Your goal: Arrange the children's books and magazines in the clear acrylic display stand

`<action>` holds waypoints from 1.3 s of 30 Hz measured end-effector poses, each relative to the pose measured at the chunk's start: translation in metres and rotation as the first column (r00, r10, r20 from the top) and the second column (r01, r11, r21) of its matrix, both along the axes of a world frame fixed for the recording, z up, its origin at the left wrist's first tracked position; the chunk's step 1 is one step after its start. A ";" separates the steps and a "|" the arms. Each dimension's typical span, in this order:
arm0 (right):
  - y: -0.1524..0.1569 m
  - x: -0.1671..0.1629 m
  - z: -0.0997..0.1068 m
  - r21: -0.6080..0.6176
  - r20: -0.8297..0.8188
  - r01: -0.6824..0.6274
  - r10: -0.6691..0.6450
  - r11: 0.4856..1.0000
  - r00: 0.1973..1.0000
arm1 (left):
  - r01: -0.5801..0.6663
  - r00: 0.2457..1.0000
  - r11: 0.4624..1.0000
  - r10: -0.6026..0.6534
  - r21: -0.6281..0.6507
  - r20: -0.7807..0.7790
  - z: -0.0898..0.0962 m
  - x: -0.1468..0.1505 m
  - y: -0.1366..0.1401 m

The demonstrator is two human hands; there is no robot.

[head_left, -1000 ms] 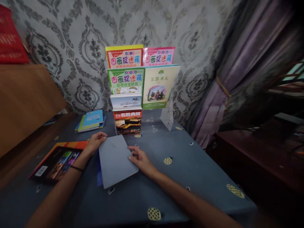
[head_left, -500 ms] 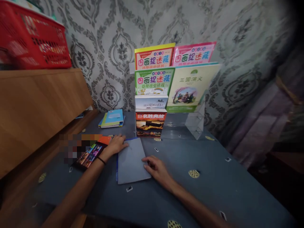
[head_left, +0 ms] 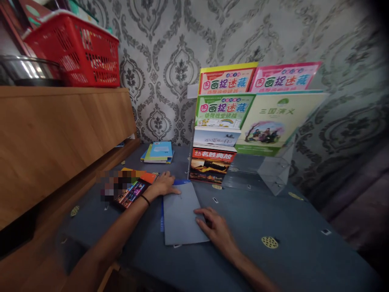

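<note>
A grey-faced booklet (head_left: 182, 215) lies flat on the table in front of me, a blue layer edged out along its left and top sides. My left hand (head_left: 164, 185) rests at its upper left corner, palm down, fingers spread and thumb on the booklet. It is open and grips nothing. At the right edge of the booklet is my right hand (head_left: 214, 227), index finger and thumb apart with the fingertips touching the cover. Its other fingers are curled and partly hidden. Left of my left hand lies a dark book with colourful pictures (head_left: 132, 192).
A clear stand (head_left: 275, 174) holds several upright books, among them a green-bordered book (head_left: 223, 111) and a red-titled book (head_left: 211, 164). A small stack of books (head_left: 161, 152) lies at the back left. On the wooden cabinet (head_left: 67, 121) stand a red basket (head_left: 97, 56) and a metal bowl (head_left: 33, 69).
The camera view has turned left, so everything sits further right and more of the cabinet top shows. Both hands stay in about the same places on the booklet.
</note>
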State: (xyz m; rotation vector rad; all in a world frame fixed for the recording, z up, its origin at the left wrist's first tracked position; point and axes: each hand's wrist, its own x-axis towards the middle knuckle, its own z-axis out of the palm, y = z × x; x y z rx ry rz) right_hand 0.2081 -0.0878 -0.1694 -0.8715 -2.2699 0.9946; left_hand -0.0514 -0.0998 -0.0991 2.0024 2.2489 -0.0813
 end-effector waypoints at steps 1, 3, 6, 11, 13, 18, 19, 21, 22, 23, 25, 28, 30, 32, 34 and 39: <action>0.000 -0.001 -0.001 0.011 -0.005 0.008 -0.008 1.000 1.000 | 0.005 1.000 1.000 -0.005 0.009 0.000 0.000 0.000 0.000; 0.000 -0.005 -0.003 0.024 -0.006 0.015 -0.014 1.000 1.000 | 0.012 1.000 1.000 -0.012 0.021 0.002 0.001 -0.001 0.000; 0.001 -0.012 0.000 0.035 -0.012 0.015 -0.014 0.999 1.000 | 0.007 0.999 1.000 -0.007 0.009 0.033 0.002 -0.006 0.002; 0.004 -0.021 0.007 0.044 -0.024 0.010 -0.009 0.999 1.000 | -0.028 0.996 1.000 0.027 0.005 0.085 0.002 -0.014 0.006; 0.004 -0.022 0.007 0.050 -0.019 0.011 -0.010 0.999 1.000 | -0.046 0.995 0.999 0.046 -0.009 0.092 0.002 -0.017 0.005; 0.000 -0.015 0.001 0.121 -0.004 -0.007 0.008 0.993 1.000 | -0.074 0.991 0.997 0.075 -0.014 0.107 0.001 -0.020 0.000; -0.001 -0.012 0.000 0.159 0.008 -0.018 0.017 0.987 1.000 | -0.074 0.991 0.997 0.075 -0.008 0.113 0.002 -0.021 -0.001; -0.004 -0.006 -0.005 0.244 0.063 -0.067 0.053 0.967 0.997 | -0.073 0.989 0.997 0.071 0.009 0.127 0.002 -0.021 -0.002; -0.005 -0.004 -0.007 0.283 0.102 -0.106 0.080 0.953 0.992 | -0.073 0.989 0.997 0.069 0.022 0.133 0.003 -0.022 -0.001; -0.006 -0.002 -0.008 0.313 0.144 -0.148 0.107 0.938 0.984 | -0.075 0.988 0.997 0.069 0.037 0.138 0.004 -0.023 0.000; -0.007 -0.002 -0.010 0.347 0.208 -0.217 0.151 0.912 0.966 | -0.083 0.987 0.993 0.072 0.078 0.141 0.008 -0.026 0.001; -0.004 -0.005 -0.009 0.357 0.256 -0.304 0.220 0.884 0.941 | -0.096 0.988 0.983 0.074 0.158 0.135 0.021 -0.040 -0.005; -0.001 -0.007 -0.007 0.348 0.278 -0.361 0.272 0.865 0.921 | -0.091 0.989 0.977 0.065 0.195 0.133 0.033 -0.056 -0.020; 0.001 -0.007 -0.007 0.335 0.281 -0.392 0.306 0.857 0.910 | -0.071 0.990 0.981 0.046 0.179 0.136 0.042 -0.075 -0.046; 0.001 -0.006 -0.009 0.327 0.256 -0.378 0.304 0.866 0.918 | -0.035 0.990 0.992 0.018 0.122 0.141 0.046 -0.094 -0.082; 0.002 -0.007 -0.018 0.328 0.184 -0.303 0.254 0.895 0.950 | -0.034 0.997 0.998 0.038 -0.058 0.074 0.022 -0.121 -0.170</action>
